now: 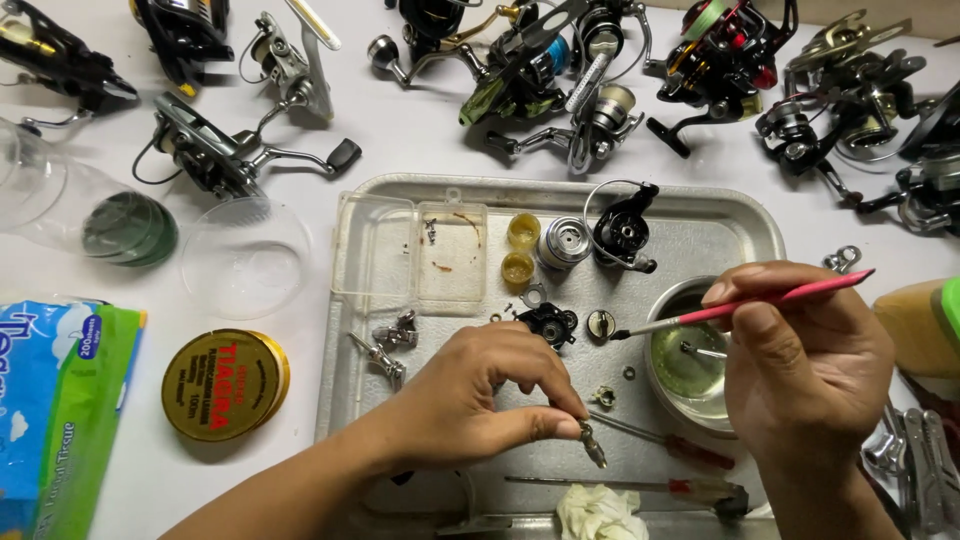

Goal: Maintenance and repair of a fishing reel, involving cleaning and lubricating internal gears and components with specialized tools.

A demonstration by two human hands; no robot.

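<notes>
Here the left hand [480,395] pinches 1 small metal part [592,443] at the fingertips, held up over the metal tray [700,235], probably to keep it reachable. The right hand [805,360] grasps a pink brush [740,305], its tip beside the steel bowl [662,310].

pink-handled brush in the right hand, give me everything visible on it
The brush is slim, with a pink handle tapering to a point at upper right, a silvery ferrule and a small dark tip at lower left. The right hand pinches it mid-handle, like a pen. It lies nearly level, tip above the metal tray, beside the small metal bowl of liquid. The tip appears to touch nothing.
</notes>
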